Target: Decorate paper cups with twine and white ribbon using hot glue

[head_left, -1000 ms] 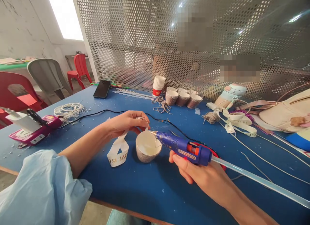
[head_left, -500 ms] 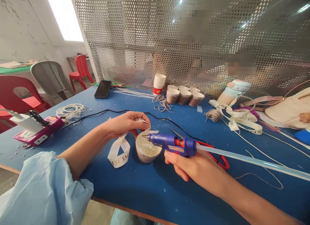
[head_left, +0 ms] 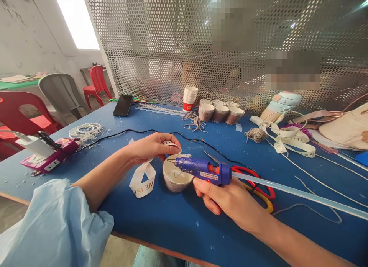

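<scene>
My left hand [head_left: 156,147] pinches a white printed ribbon [head_left: 143,180], whose loose loop hangs down to the blue table. Just below those fingers stands a small twine-wrapped cup [head_left: 176,182], its pale inside facing up. My right hand [head_left: 227,200] grips a blue glue gun [head_left: 201,170] by its handle, the nozzle pointing left over the cup, close to the left fingers. A long clear glue stick [head_left: 287,191] juts from the back of the gun. Whether the nozzle touches the ribbon I cannot tell.
Red-and-yellow scissors [head_left: 266,194] lie beyond my right hand. Small twine cups [head_left: 220,113], stacked paper cups [head_left: 190,99] and a phone [head_left: 123,105] stand or lie toward the perforated metal screen [head_left: 161,37]. A purple power strip [head_left: 51,159] sits at left, its black cable crossing the table.
The view has shifted slightly. My right hand and the glue gun sit a little further left relative to the scissors, showing more of their handles. Both hands keep their hold.
</scene>
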Demonstrator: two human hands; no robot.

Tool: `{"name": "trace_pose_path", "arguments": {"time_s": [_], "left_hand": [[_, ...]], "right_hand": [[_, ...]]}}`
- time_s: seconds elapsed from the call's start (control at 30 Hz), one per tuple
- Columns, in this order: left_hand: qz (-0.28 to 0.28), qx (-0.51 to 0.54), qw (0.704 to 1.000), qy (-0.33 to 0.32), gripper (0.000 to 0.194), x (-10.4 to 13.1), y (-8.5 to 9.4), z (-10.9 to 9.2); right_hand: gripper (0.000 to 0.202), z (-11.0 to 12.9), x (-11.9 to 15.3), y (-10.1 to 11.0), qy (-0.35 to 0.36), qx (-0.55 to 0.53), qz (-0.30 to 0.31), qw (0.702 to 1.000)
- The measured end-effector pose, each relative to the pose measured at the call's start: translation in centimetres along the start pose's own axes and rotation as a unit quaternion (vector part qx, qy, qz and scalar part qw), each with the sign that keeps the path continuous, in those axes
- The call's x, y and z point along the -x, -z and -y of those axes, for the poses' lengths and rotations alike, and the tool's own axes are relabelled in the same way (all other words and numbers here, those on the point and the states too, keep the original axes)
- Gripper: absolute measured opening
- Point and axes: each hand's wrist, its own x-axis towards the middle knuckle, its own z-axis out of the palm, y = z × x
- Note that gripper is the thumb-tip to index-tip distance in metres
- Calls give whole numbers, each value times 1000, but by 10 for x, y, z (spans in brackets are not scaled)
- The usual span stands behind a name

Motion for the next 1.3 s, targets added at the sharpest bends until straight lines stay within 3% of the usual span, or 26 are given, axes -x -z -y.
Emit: {"name": "trace_pose_path", "arguments": {"time_s": [0.1, 0.37, 0.63, 0.93, 1.17, 1.3], "left_hand": [[3, -6, 1000, -1, 21, 0, 0, 0], [10, -5, 1000, -3, 21, 0, -1, 1], [8, -7, 1000, 1, 23, 1, -3, -1], [8, 0, 1000, -1, 22, 0, -2, 0], [14, -4, 1000, 2, 22, 2, -3, -1], [12, -6, 1000, 0, 22, 1, -3, -1]], "right_hand": [[37, -4, -1, -1, 10, -21, 18, 1000], [41, -11, -1, -3, 35, -31, -2, 999], [39, -7, 0, -4, 41, -107, 47, 992], [42, 2, 5, -6, 15, 6, -9, 1000], [39, -6, -1, -3, 42, -108, 55, 992], [39, -5, 0, -4, 38, -109, 41, 992]]}}
